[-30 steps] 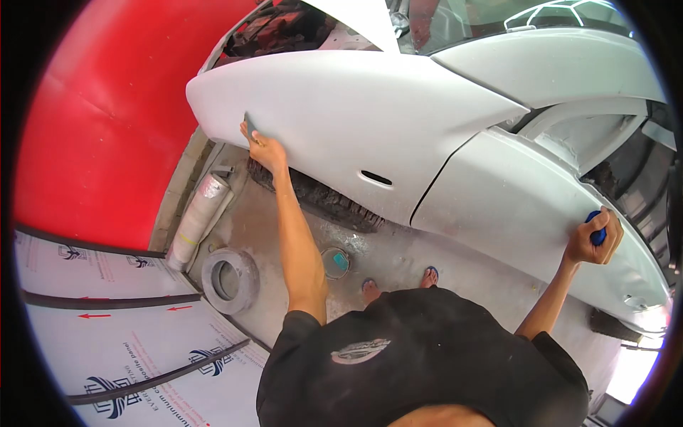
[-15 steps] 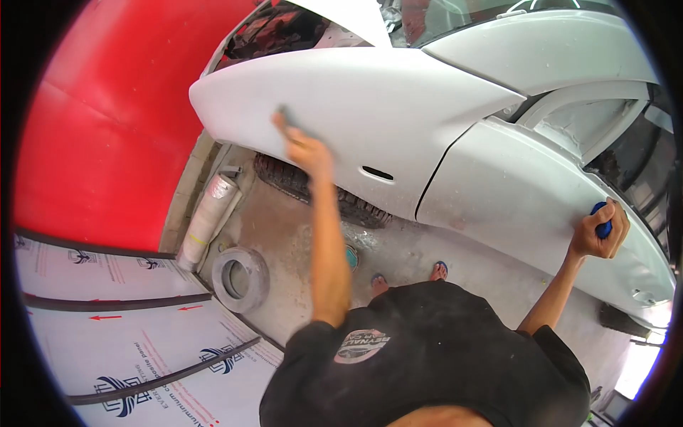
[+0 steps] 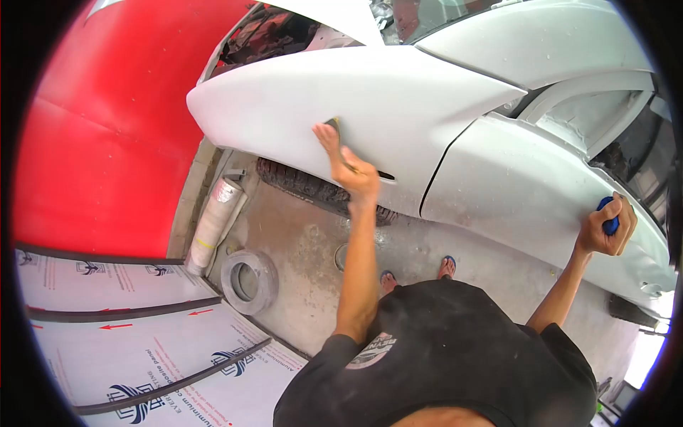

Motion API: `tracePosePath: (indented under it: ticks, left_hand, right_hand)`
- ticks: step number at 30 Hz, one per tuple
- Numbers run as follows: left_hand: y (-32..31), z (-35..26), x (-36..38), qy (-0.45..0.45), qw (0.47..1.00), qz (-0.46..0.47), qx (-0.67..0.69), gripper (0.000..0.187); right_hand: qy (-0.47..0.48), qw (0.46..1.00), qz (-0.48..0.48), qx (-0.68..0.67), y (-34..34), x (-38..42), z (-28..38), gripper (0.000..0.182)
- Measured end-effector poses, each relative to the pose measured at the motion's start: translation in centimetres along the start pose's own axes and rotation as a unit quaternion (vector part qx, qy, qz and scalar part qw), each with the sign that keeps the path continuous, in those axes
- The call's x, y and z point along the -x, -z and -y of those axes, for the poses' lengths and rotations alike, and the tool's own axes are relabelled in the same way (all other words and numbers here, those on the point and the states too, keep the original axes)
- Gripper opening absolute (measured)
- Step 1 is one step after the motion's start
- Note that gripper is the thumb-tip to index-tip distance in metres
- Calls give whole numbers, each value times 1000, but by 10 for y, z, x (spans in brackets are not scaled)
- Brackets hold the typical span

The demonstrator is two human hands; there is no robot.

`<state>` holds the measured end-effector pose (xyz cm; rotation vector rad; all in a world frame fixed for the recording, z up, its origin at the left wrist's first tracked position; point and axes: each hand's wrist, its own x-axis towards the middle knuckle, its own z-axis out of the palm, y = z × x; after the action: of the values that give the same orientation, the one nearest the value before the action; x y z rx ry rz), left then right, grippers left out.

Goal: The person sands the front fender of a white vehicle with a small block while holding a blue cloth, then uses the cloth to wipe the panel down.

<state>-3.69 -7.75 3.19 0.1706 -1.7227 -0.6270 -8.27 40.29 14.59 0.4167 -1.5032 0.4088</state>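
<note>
A white car front fender [image 3: 284,99] curves across the upper middle, its surface matte. Against it, my left hand [image 3: 356,171] presses a thin dark piece of sandpaper [image 3: 334,124], held between the outstretched fingers and the thumb. The dark slot in the fender lies just behind this hand. Over at the white car door [image 3: 512,178], my right hand [image 3: 615,226] is wrapped round a blue object [image 3: 609,215], mostly hidden by the fingers. That hand is close to the door's upper edge.
Below the fender sits a tyre [image 3: 306,181]. A wrapped roll [image 3: 213,220] leans by the red panel [image 3: 107,142], and a ring-shaped coil [image 3: 249,281] lies on the floor. Printed composite panels [image 3: 142,341] stand at lower left. My sandalled feet [image 3: 447,268] are beneath the door.
My left hand has moved right along the fender with the sandpaper, towards the slot. My right hand keeps its grip on the blue object; the view has shifted slightly.
</note>
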Motion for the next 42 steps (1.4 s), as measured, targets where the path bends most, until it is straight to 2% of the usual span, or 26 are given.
tracePosePath:
  ticks: [1, 3, 6, 10, 13, 15, 17, 19, 20, 22, 25, 27, 28, 29, 30, 31, 32, 33, 35, 36, 37, 39, 40, 41, 42]
  left_hand:
    - [6, 24, -11, -11, 1000, 0, 6, 51]
    - [28, 60, -64, 137, 990, -21, -26, 51]
    - [39, 65, -90, 291, 956, -25, 28, 51]
    - [-2, -27, 18, 12, 1000, 17, 8, 51]
    - [6, 27, -21, 34, 999, -19, 25, 50]
    - [36, 88, -84, 175, 982, -43, -61, 49]
    - [50, 121, -102, 325, 945, -18, -3, 49]
    - [41, 99, -88, 268, 963, -29, 12, 49]
    - [22, 56, -51, 136, 990, -44, -7, 49]
    - [0, 13, 11, 32, 999, -19, -5, 50]
    - [18, 48, -28, 103, 994, -34, 7, 51]
    - [48, 126, -87, 184, 978, -67, -70, 49]
    - [65, 162, -109, 163, 974, -62, -146, 48]
    - [92, 182, -133, 211, 958, 11, -196, 48]
    - [114, 231, -145, 227, 944, 56, -233, 44]
    - [134, 233, -157, 271, 932, 100, -218, 43]
    - [149, 229, -163, 313, 917, 147, -200, 46]
    - [161, 238, -143, 303, 929, 120, -177, 49]
    - [172, 226, -90, 306, 936, 68, -159, 53]
    - [177, 209, -57, 321, 932, 49, -163, 53]
    - [180, 245, -5, 358, 919, 73, -149, 51]
    - [184, 236, 77, 403, 894, 128, -145, 48]
    - [190, 231, 112, 455, 865, 191, -86, 46]
    - [195, 265, 172, 405, 858, 278, -148, 44]
    - [203, 268, 214, 406, 836, 332, -161, 41]
  right_hand:
    - [3, 1000, -2, -1, 0, 0, -1, 8]
    - [6, 1000, -5, -4, -1, 0, -1, 9]
    - [18, 1000, 7, 23, 1, -1, -2, 10]
    - [6, 1000, 1, 9, 0, -2, 1, 11]
    - [1, 1000, -4, 14, -1, -1, 2, 11]
    - [3, 1000, -5, 12, -1, 0, 1, 12]
    - [9, 1000, -4, 7, 0, 0, 0, 13]
    - [4, 1000, -7, 8, -2, -3, 1, 14]
    - [0, 1000, -7, 10, -2, -1, 4, 14]
    - [-9, 1000, -8, 27, -2, -1, 8, 14]
    - [-4, 1000, -16, 21, -6, -5, 7, 12]
    - [1, 1000, -20, 9, -5, -3, 8, 11]
    - [-7, 1000, -15, 2, -4, -2, 7, 11]
    - [-11, 1000, -15, 16, -2, -4, 10, 15]
    - [-13, 999, -17, 30, -3, -9, 16, 21]
    - [-15, 999, -20, 45, -3, -12, 18, 27]
    - [-68, 997, -20, 20, -3, -9, 17, 40]
    - [-197, 978, -49, -49, -6, -21, 45, 42]
    - [-248, 950, -65, -180, -10, -30, 67, 43]
    - [-183, 968, 5, -173, -12, -41, 87, 45]
    - [-118, 977, 78, -160, -13, -55, 110, 46]
    - [-93, 965, 191, -151, -28, -75, 162, 43]
    - [-57, 961, 216, -164, -44, -80, 182, 39]
    - [-23, 954, 240, -176, -57, -84, 201, 36]
    - [-15, 948, 266, -175, -63, -95, 220, 31]
